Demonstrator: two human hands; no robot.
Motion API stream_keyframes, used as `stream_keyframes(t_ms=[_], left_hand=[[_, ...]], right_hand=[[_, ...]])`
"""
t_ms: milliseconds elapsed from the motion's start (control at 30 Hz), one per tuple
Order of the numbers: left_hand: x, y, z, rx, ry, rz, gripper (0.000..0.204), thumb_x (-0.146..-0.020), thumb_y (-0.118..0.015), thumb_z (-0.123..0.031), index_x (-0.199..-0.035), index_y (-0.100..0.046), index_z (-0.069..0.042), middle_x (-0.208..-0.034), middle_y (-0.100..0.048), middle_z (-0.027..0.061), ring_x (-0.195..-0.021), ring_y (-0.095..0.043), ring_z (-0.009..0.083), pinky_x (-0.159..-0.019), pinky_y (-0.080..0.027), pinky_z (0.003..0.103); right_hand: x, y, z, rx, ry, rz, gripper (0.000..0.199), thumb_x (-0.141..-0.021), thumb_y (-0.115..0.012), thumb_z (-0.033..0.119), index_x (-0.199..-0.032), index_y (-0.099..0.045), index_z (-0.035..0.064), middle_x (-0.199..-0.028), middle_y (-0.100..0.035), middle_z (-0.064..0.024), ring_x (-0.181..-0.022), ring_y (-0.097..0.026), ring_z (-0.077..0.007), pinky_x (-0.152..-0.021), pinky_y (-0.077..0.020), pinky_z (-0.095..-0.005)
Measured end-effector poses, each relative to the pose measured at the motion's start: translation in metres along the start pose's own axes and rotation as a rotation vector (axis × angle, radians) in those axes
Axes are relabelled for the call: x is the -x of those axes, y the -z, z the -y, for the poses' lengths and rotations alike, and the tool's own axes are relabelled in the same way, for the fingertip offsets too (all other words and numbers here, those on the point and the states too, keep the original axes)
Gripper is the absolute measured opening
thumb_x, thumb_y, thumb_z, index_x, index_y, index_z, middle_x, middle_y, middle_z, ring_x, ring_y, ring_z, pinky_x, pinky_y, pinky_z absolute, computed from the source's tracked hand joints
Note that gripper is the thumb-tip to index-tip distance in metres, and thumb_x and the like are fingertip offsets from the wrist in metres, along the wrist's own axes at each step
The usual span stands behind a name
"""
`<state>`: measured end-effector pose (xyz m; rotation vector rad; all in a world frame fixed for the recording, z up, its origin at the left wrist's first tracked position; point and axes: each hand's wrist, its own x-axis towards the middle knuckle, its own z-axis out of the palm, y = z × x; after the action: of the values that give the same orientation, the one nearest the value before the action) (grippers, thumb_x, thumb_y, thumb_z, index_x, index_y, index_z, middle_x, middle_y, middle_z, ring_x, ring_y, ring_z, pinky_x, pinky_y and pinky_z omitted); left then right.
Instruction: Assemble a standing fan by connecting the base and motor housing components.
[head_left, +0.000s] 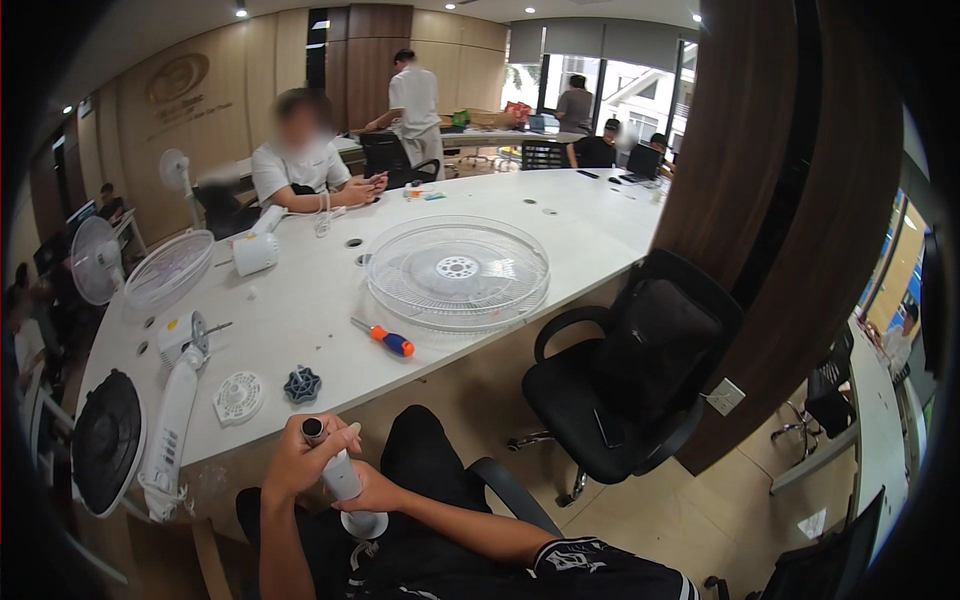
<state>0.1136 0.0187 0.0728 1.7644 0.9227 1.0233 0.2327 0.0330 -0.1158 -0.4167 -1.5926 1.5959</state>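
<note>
Down at the table's near edge, above the lap, both hands are on a white pole (pixel 341 478) with a dark tip at its top and a round white foot below. The left hand (pixel 300 458) is clenched round the upper part, fingers wrapped just under the dark tip. The right hand (pixel 372 494) cups the pole from the other side, lower down, with its fingers hidden behind it, so I cannot tell how tightly they close. This looks like the fitting stage, with the pole held upright and steadied. By my judgement, any next move calls for a firm grip below and room to turn above, and the table edge sits very near the left knuckles.

On the white table (pixel 300 330), a dark blue knob (pixel 302 384) and a small white round grille (pixel 238 397) lie just beyond the hands. A screwdriver (pixel 383 338) with an orange and blue handle rests farther in, beside the big clear fan guard (pixel 458 272). At left, a white fan body (pixel 172 420) lies across the table edge, with a black fan guard (pixel 106 442) beside it. A black office chair (pixel 630 380) stands to the right, well apart. Across the table, another person (pixel 300 160) sits with something in their hands.
</note>
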Motion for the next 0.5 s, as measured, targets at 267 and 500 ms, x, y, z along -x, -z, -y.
stream_keyframes(t_ms=[267,500], left_hand=[[0.042,-0.02,0.002,-0.147,-0.07,-0.853,0.025,-0.077,-0.082,-0.005,-0.08,-0.058,0.002,-0.069,-0.059,0.0013,-0.069,-0.056,0.0081,-0.067,-0.047,0.026],[0.078,0.018,-0.016,-0.388,-0.089,-0.569,0.035,-0.078,-0.075,0.002,-0.112,-0.066,0.007,-0.095,-0.074,0.0116,-0.09,-0.068,0.0155,-0.085,-0.052,0.031]], right_hand=[[-0.018,-0.022,-0.002,-0.046,-0.029,0.1,0.043,-0.073,-0.079,0.006,-0.112,-0.059,0.0038,-0.102,-0.065,-0.0037,-0.095,-0.062,-0.015,-0.088,-0.0499,-0.0326],[-0.027,-0.041,-0.021,-0.026,0.027,0.194,0.044,-0.071,-0.082,0.01,-0.11,-0.064,0.0028,-0.101,-0.069,-0.0063,-0.096,-0.066,-0.0164,-0.088,-0.0517,-0.0338]])
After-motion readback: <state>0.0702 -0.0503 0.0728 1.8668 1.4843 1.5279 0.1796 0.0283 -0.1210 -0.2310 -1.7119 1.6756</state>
